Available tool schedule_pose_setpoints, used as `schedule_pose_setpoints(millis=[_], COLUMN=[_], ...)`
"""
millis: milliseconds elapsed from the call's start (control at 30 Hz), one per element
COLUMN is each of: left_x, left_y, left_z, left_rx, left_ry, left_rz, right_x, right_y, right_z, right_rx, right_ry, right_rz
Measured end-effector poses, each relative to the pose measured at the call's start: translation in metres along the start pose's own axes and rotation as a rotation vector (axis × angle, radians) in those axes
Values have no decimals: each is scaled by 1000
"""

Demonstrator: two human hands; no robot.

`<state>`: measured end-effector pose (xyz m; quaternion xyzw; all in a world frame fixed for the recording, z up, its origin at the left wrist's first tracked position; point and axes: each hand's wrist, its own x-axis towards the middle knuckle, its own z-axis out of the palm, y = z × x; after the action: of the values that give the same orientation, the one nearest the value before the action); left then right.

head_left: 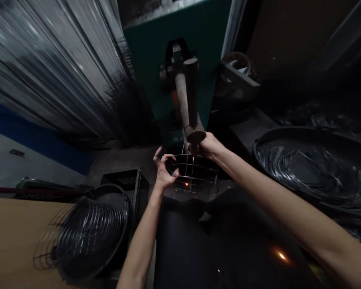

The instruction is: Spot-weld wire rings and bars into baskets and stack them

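Observation:
A round wire frame (195, 176) of thin metal rings and uprights sits below the electrode arms (191, 100) of a green machine. My left hand (165, 172) is at the frame's left side, its thumb and fingers curved and spread apart. I cannot tell whether it touches the wire. Close under the end of the front electrode is my right hand (210, 146), its fingers bent inward at the frame's upper rim. The electrode partly covers those fingertips, so what they pinch is hidden. A small orange spark (187, 184) glows inside the frame.
On the left, a dark round tub (124, 224) bears several stacked wire rings (90, 224) beside a black crate (135, 180). A wide basin (258, 146) of bent wires stands at right. Sparks (282, 256) glow low over the dark area in front.

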<state>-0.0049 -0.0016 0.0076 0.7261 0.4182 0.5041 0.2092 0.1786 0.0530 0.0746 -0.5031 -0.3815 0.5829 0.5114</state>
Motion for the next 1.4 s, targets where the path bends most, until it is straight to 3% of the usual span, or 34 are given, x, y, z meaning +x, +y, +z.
schedule_pose_setpoints(millis=[133,267,333,433,500,567,633,667,767,867,967,1067,1200,1400], left_x=[2,-28,-56,-94,-105,-101,-92,-88,-89,-101,-106,-102,-92,-71], left_y=[4,26,51,98,120,129,130,132,149,173,177,164,146,133], left_z=[-6,9,20,24,15,-1,-15,-20,-18,10,46,66,63,43], left_rx=[16,58,153,222,176,99,12,-59,-412,-723,-820,-826,-733,-778], left_ry=[-62,-104,-203,-462,-471,-269,-69,-47,-240,-377,-405,-311,-238,-407], left_rz=[101,281,385,595,667,507,175,1,-418,-678,-772,-802,-792,-787], right_x=[1,-20,-47,-105,-143,-170,-179,-176,-146,-104,-77,-67,-62,-58], right_y=[-25,-34,-33,-37,-47,-58,-62,-60,-35,4,33,42,41,50], right_z=[-9,-42,-68,-105,-124,-134,-138,-137,-124,-99,-73,-60,-68,-88], right_rx=[-30,-187,-373,-811,-1060,-1164,-1163,-1144,-1059,-944,-957,-1130,-1261,-1034], right_ry=[38,68,67,8,-80,-163,-197,-203,-233,-322,-390,-377,-394,-264], right_rz=[84,129,125,19,-109,-228,-322,-355,-396,-340,-393,-500,-461,-319])
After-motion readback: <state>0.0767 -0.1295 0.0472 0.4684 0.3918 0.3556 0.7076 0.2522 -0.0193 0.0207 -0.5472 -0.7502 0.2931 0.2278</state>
